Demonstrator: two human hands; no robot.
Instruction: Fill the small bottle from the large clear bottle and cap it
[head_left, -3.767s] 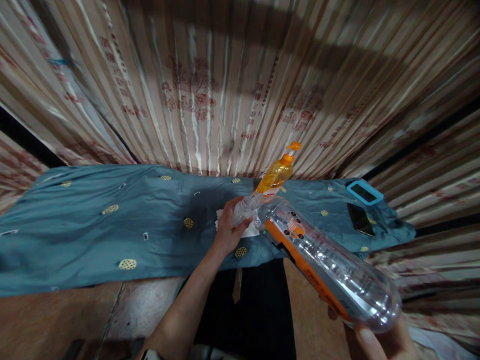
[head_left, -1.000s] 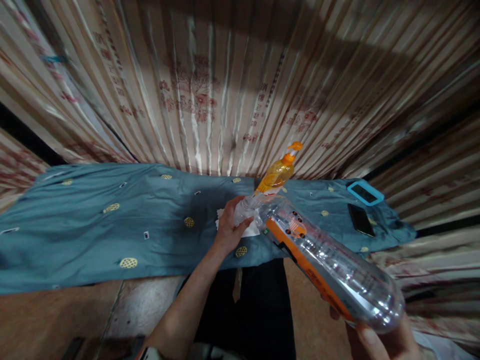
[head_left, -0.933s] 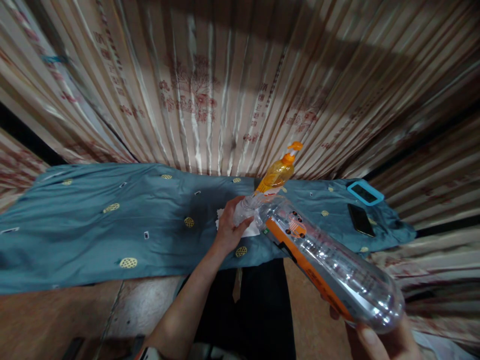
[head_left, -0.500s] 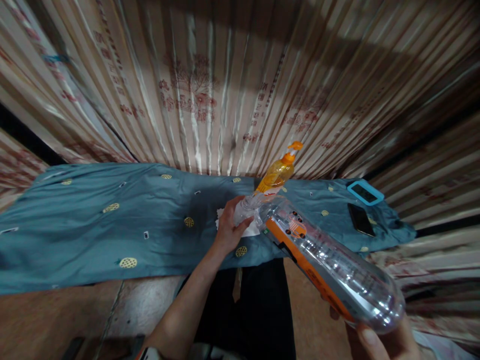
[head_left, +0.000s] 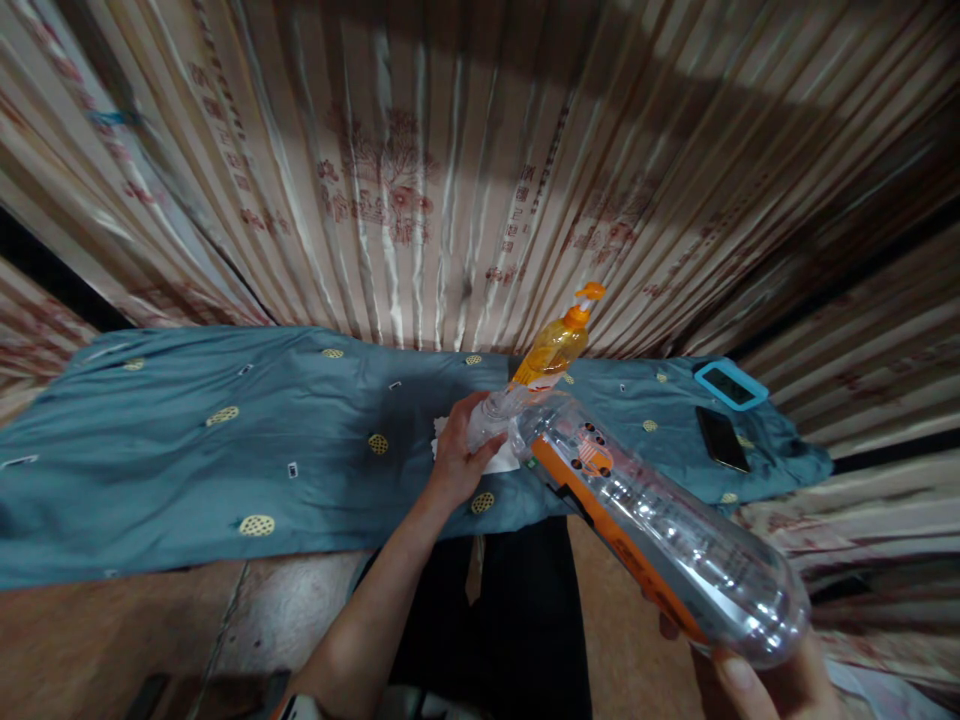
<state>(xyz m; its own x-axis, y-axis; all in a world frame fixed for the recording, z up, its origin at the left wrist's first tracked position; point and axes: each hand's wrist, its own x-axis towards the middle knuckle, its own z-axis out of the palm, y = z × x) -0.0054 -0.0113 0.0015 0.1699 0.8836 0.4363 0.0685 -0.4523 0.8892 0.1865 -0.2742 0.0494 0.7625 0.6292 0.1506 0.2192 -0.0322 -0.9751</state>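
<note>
My right hand [head_left: 757, 682] grips the base of a large clear plastic bottle [head_left: 660, 530] with an orange label, tilted so its neck points away and down. My left hand [head_left: 457, 455] is closed around a small clear bottle [head_left: 491, 418] held against the big bottle's mouth, above a white tissue [head_left: 499, 460] on the blue cloth. An orange pump bottle [head_left: 556, 345] stands just behind them.
A blue patterned cloth [head_left: 225, 450] covers the table. At its right end lie a blue-framed device [head_left: 729, 384] and a dark phone [head_left: 720, 438]. A striped curtain [head_left: 465, 170] hangs close behind. Brown floor [head_left: 112, 640] shows below the table edge.
</note>
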